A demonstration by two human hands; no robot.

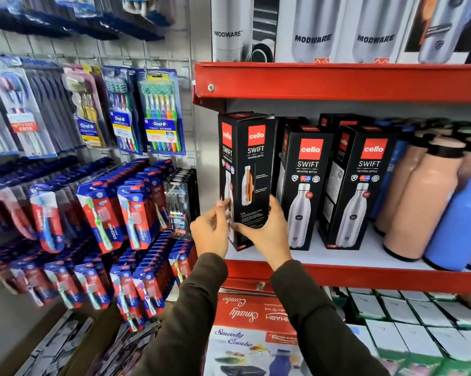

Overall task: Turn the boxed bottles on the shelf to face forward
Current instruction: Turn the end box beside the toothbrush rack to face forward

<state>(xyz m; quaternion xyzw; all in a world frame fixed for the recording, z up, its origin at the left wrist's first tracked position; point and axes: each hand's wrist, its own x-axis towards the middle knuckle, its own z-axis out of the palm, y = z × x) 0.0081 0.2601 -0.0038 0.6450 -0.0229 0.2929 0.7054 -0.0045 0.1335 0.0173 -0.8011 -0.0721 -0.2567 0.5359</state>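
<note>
Three black boxed bottles stand in the front row on the white shelf (348, 253), with more boxes behind them. The leftmost box (252, 169) is turned at an angle, so its corner points at me and two faces show. My left hand (211, 232) grips its lower left edge. My right hand (267, 229) wraps its lower right side, thumb across the front. The middle box (303, 191) and the right box (360, 188) show their bottle picture toward me.
Loose peach bottles (419, 202) and blue bottles (462, 221) crowd the shelf's right end. A red shelf lip (337, 82) hangs close above the boxes. Toothbrush packs (136, 202) hang on the wall to the left. Boxed goods (256, 335) fill the shelf below.
</note>
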